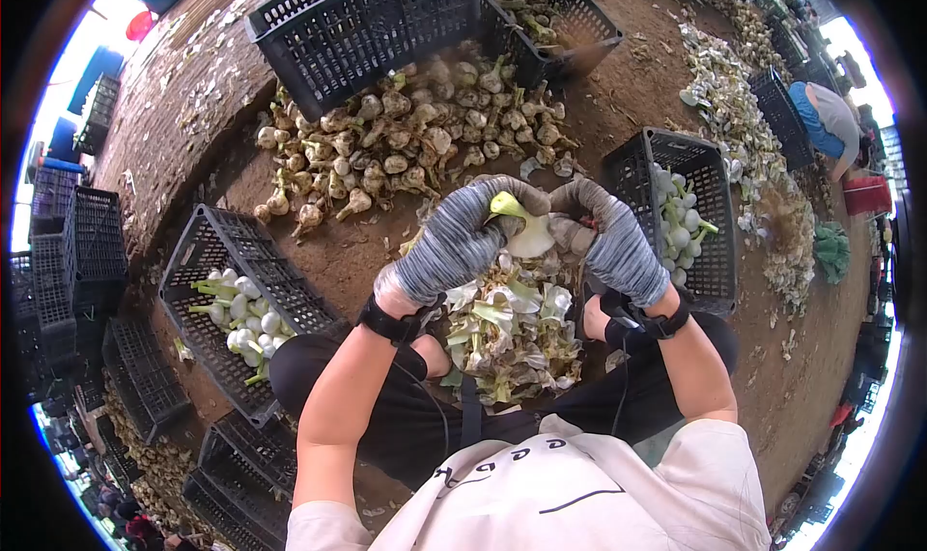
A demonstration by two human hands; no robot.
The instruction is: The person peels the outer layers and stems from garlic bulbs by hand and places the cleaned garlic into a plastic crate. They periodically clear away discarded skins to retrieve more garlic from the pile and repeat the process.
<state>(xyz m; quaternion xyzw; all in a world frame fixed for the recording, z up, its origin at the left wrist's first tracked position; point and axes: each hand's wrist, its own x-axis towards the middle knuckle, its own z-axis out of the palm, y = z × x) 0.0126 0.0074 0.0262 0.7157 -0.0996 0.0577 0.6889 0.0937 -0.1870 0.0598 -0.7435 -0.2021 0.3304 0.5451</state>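
Some dark squiggly lettering (500, 460) is running across the pale shirt (637, 469), but nothing's really coming out readable, tbh.

A garlic workplace, shed or yard: bare earth floor (772, 387), a heap of garlic (391, 145) toward its far edge, black crates (95, 247) stacked along its left edge, skins (729, 107) and another person (828, 116) toward its right.

The brown dirt floor (772, 396) stretches between bright white light (855, 44) at left and right edges.
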